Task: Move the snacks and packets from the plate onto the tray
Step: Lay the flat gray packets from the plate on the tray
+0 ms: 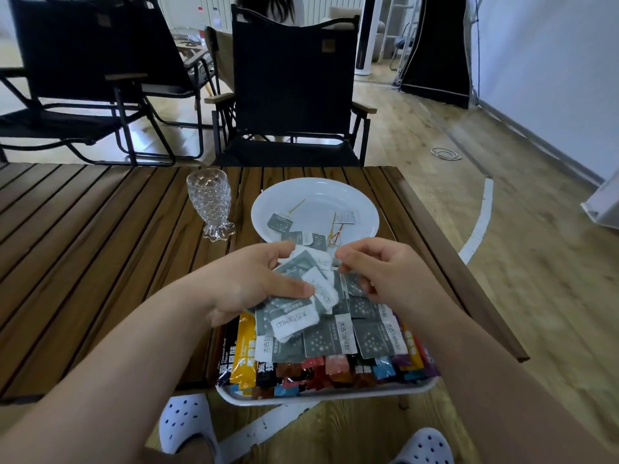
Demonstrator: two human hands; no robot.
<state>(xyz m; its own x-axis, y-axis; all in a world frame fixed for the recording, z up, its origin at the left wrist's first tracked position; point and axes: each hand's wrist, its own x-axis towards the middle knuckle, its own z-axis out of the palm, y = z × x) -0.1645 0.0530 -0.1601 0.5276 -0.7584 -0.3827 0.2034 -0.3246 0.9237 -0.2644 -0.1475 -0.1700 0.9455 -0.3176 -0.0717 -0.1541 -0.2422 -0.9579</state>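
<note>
Two hands meet over the far end of the tray [328,395], just in front of the plate [335,187]. The left hand [254,283] grips a thick bundle of grey-and-white packets [294,321], with the thumb pressed across the top and the fingers curled beneath, and the bundle fans out toward the camera. The right hand [378,272] has its fingers curled at the bundle's right edge and pinches one packet there between thumb and forefinger. Beneath both hands the white tray is heaped. More grey packets lie in overlapping rows on top, and under them a layer of snacks [301,370] in yellow, red, blue, purple and black wrappers reaches the near rim. The tray sits at the near edge of the table [83,246], with its near rim hanging out past that edge. The white plate lies on the table just beyond the tray. It holds a few packets, one grey at its left, two grey at its near rim and one white at its right, along with some thin picks [335,229]. A glass [209,202] stands upright to the left of the plate, apart from it. A dark chair [291,88] faces the table's far side, and white shoes [187,426] show on the floor below the tray
</note>
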